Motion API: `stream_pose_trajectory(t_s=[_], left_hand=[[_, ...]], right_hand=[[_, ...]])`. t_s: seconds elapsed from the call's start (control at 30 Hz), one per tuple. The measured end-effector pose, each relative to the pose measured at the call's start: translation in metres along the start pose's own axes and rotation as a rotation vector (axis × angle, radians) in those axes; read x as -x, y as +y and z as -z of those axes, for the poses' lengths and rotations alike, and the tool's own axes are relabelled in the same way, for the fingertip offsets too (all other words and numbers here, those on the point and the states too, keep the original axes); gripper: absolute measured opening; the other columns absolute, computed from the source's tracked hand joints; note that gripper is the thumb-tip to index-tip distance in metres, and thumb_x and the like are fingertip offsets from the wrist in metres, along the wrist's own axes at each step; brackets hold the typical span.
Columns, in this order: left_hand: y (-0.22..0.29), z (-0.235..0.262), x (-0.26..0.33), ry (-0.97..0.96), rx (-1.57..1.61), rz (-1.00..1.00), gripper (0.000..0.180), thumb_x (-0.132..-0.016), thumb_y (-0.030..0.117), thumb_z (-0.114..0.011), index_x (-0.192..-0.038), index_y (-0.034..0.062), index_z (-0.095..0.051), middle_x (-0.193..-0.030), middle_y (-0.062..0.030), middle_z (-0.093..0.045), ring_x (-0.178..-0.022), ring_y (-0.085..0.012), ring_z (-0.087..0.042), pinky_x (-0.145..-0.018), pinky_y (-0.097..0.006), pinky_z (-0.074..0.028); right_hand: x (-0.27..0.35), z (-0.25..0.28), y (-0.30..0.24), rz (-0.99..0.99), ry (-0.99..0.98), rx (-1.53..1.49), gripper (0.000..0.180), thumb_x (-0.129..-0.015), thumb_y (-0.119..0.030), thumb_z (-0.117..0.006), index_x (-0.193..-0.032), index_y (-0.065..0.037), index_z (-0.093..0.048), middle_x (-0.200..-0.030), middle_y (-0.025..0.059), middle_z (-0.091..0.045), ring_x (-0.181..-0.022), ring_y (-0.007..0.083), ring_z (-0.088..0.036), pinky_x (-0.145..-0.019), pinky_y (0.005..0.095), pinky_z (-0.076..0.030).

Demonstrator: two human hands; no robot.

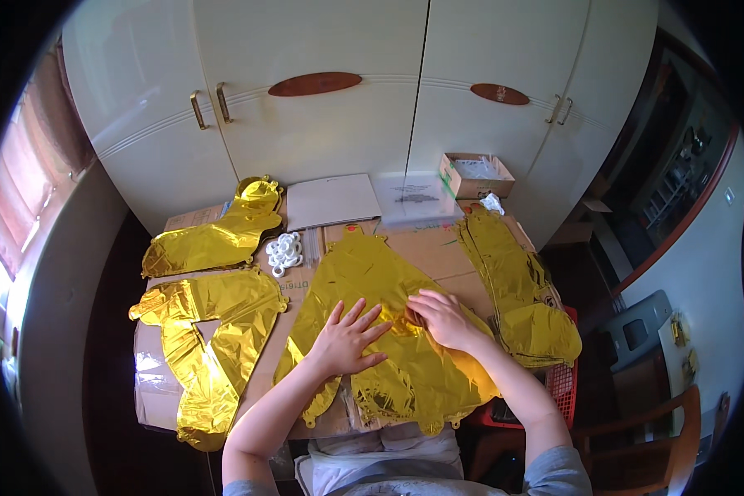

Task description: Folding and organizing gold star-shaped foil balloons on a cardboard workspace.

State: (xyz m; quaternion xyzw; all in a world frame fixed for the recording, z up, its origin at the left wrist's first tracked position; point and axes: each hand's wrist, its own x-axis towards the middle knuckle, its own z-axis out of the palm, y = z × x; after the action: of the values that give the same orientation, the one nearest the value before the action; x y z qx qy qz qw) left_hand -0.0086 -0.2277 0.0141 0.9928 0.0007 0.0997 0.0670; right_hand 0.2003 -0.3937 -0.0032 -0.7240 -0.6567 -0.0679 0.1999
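Four lots of flat gold foil balloons lie across the cardboard-covered table (153, 388), none of them showing any air. Far out to the left of the hands, a letter-shaped balloon (215, 339) lies flat and untouched, with a second gold balloon (211, 240) just beyond it. Between those and the hands sits a small heap of white plastic rings (284, 252), apart from the foil. The left hand (345, 337) rests palm down with fingers spread wide on the large gold balloon (388, 331) directly in front of the person, gripping nothing, simply pressing the sheet flat. The right hand (444, 318), just beside it, is curled, its fingertips pinching a crease of the same foil near the balloon's middle. Beyond the hands lie a white sheet of paper (332, 200), a clear plastic packet (413, 198) and an open cardboard box (475, 175). To the right of the right hand lies a stack of folded gold balloons (521, 289), running over a red basket (560, 388). Judging by how things lie, the work looks to be in its early part: one balloon is being smoothed out, the rest wait.
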Motion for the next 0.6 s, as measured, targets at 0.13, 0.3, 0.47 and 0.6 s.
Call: stream_pose_trajectory(t_s=[0.13, 0.3, 0.47, 0.6], left_hand=[[-0.001, -0.001, -0.001, -0.039, -0.022, 0.006, 0.063, -0.085, 0.06, -0.046, -0.133, 0.0189, -0.048, -0.142, -0.0109, -0.039, -0.137, -0.0337, -0.026, -0.11, -0.055, -0.017], [0.001, 0.002, -0.001, -0.079, -0.034, 0.019, 0.064, -0.086, 0.061, -0.041, -0.134, 0.0191, -0.046, -0.144, -0.0098, -0.038, -0.138, -0.0316, -0.024, -0.111, -0.054, -0.014], [0.001, 0.001, -0.003, -0.077, -0.033, 0.023, 0.064, -0.086, 0.062, -0.041, -0.135, 0.0208, -0.045, -0.145, -0.0092, -0.037, -0.138, -0.0318, -0.024, -0.111, -0.054, -0.015], [0.003, 0.002, -0.003, -0.076, -0.035, 0.028, 0.064, -0.086, 0.062, -0.041, -0.136, 0.0217, -0.044, -0.146, -0.0086, -0.035, -0.138, -0.032, -0.024, -0.111, -0.054, -0.015]], right_hand=[[0.0, -0.007, 0.004, 0.068, -0.008, -0.027, 0.032, -0.086, -0.016, -0.058, -0.117, -0.01, -0.061, -0.126, 0.0018, -0.057, -0.122, 0.0187, -0.047, -0.096, 0.0351, -0.036], [-0.007, 0.003, 0.006, 0.058, -0.077, -0.045, 0.035, -0.087, -0.026, -0.061, -0.119, -0.014, -0.062, -0.127, -0.0011, -0.057, -0.126, 0.0188, -0.045, -0.099, 0.0366, -0.035], [-0.02, 0.008, 0.018, 0.027, -0.248, -0.049, 0.05, -0.086, -0.046, -0.058, -0.128, -0.02, -0.055, -0.138, -0.0039, -0.047, -0.136, 0.0237, -0.03, -0.106, 0.0471, -0.026], [-0.033, 0.015, 0.025, 0.015, -0.44, -0.034, 0.076, -0.078, -0.062, -0.057, -0.139, -0.019, -0.041, -0.148, -0.0021, -0.033, -0.141, 0.028, -0.016, -0.11, 0.0475, -0.019]])
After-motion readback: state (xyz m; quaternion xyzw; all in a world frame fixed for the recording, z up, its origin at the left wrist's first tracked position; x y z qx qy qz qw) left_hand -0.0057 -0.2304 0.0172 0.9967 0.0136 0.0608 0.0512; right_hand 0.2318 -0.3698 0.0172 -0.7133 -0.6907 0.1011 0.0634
